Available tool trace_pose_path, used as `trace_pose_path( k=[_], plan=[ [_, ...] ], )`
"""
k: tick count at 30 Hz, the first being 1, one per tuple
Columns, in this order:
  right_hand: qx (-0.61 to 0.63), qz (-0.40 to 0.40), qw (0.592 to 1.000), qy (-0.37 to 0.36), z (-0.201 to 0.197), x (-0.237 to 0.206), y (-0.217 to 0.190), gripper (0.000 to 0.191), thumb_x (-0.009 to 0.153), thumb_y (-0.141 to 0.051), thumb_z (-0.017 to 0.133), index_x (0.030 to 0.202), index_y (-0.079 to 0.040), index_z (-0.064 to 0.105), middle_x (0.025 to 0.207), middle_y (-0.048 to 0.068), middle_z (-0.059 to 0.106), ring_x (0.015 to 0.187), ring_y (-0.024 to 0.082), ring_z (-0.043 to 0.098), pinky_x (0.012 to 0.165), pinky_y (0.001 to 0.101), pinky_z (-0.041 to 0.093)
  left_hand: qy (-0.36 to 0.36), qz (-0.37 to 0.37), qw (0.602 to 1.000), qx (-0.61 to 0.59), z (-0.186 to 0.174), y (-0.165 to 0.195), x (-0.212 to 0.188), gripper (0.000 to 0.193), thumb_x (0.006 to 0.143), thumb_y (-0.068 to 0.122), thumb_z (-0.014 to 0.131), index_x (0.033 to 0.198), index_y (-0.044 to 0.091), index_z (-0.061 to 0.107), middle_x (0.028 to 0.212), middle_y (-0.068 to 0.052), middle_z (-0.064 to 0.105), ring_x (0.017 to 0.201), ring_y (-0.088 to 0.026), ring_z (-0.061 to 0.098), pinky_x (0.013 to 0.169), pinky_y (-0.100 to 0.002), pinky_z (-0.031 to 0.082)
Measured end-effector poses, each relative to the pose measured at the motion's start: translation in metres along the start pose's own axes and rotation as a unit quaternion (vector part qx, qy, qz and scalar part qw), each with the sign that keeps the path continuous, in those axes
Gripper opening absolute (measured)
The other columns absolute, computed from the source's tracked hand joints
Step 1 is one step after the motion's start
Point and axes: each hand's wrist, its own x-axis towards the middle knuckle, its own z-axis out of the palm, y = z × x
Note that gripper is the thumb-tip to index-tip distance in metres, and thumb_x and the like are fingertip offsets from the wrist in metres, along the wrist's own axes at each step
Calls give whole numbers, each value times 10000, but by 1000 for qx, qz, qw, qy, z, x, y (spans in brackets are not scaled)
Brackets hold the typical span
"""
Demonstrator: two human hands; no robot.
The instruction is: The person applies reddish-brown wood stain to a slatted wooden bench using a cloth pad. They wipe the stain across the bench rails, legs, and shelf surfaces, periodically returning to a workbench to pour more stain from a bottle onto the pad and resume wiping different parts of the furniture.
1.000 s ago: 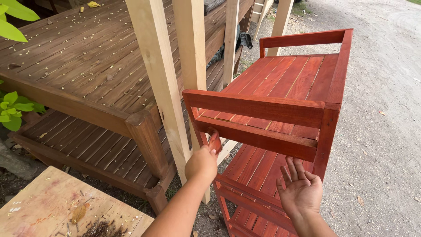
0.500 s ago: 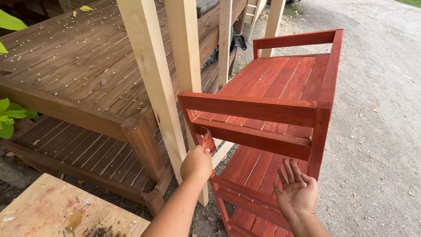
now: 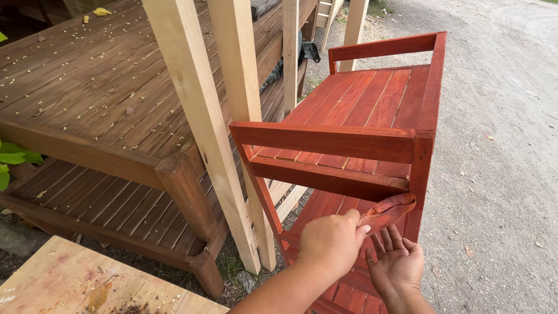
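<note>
Counted 1 red-stained wooden shelf unit [image 3: 372,116] w/ slatted tiers, at least 2 tiers visible, standing on gravel ground [image 3: 505,174]. 1 reddish stained rag [image 3: 388,210], 2 hands. 4 pale unfinished wooden posts [image 3: 197,128] upright just left of the unit, betw. it & 1 dark brown wooden deck [image 3: 87,87]; 1 lower step [image 3: 99,203] under deck edge. Deck strewn w/ small yellow bits, too many to count. 1 stained plywood tabletop [image 3: 70,285] at bottom left corner. A few green leaves [image 3: 14,160] at left edge.

Left hand [image 3: 332,241] reached in from bottom centre, forearm angled up-right, back of hand toward camera, fingers clamped on near end of rag. Rag stretched up-right from that grip, far end pressed against the unit's front right leg, just under the upper tier's front rail.

Right hand [image 3: 398,267] held just below rag, palm up & facing camera, fingers [image 3: 388,239] spread apart & pointing up, holding nothing; fingertips near rag's underside, contact not clear. Both hands close together in front of lower tier.
</note>
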Motion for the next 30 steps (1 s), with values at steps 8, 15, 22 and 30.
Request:
trace_pose_path(
  k=[8,15,22,30],
  plan=[
    [-114,64,991,-37,27,-18,44,623,936,-336,263,1492,-202,509,1544,-79,547,1477,158,397,1198,396,235,34,-259,965,-3,-86,-129,-63,274,963,338,583,1104,107,626,1027,-182,724,993,-396,683,862,-521,531],
    [-221,161,953,-131,59,-19,146,568,988,-322,297,1496,-178,506,1538,-42,553,1498,196,381,1227,440,221,-16,-344,937,59,-186,-144,-210,250,853,241,698,1093,175,686,1029,-90,730,1033,-323,690,875,-459,543],
    [-511,289,744,-318,72,-31,234,508,966,-341,523,1469,-274,547,1500,-20,594,1460,218,401,1182,438,244,-151,-371,900,171,-148,-122,-268,167,855,83,649,989,70,748,1058,-139,726,982,-341,715,837,-452,578],
    [-626,320,568,-429,64,-46,294,576,850,-209,730,1414,-267,627,1273,-5,642,1160,158,557,1038,393,429,-132,-467,863,138,-60,-156,-269,147,871,107,654,972,65,753,1043,-147,757,975,-308,737,820,-427,584]
  ],
)
